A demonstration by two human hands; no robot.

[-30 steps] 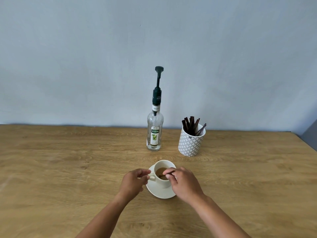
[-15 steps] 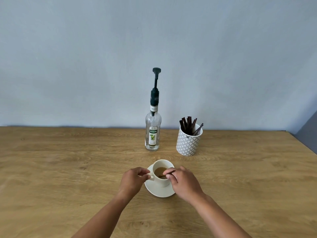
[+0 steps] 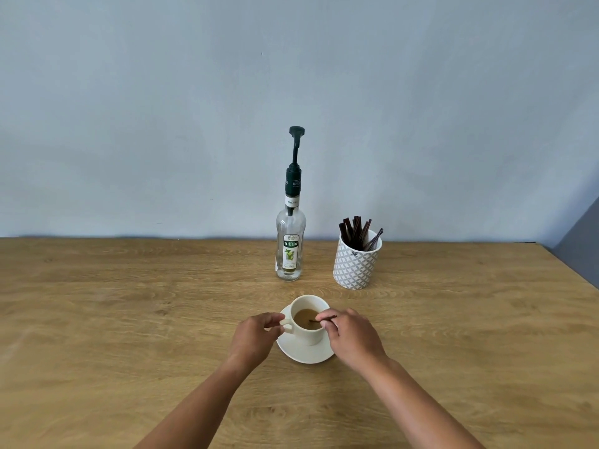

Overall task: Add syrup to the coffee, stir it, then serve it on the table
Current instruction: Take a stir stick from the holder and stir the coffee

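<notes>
A white cup [image 3: 308, 332] of light brown coffee stands on a white saucer [image 3: 304, 354] in the middle of the wooden table [image 3: 129, 319]. My left hand [image 3: 256, 338] pinches the cup's handle from the left. My right hand [image 3: 351, 337] grips a thin dark stir stick [image 3: 319, 320] whose tip dips into the coffee. Behind the cup stands a clear syrup bottle [image 3: 290, 251] with a dark green pump, upright and untouched.
A white patterned holder [image 3: 356, 265] with several dark stir sticks stands to the right of the bottle. A grey-blue wall closes off the table's far edge. The table's right edge slants in at the far right.
Both hands stay at the cup. The stick's tip shifts slightly within the coffee. The camera view has drifted a little, so the bottle and holder sit slightly further left.
</notes>
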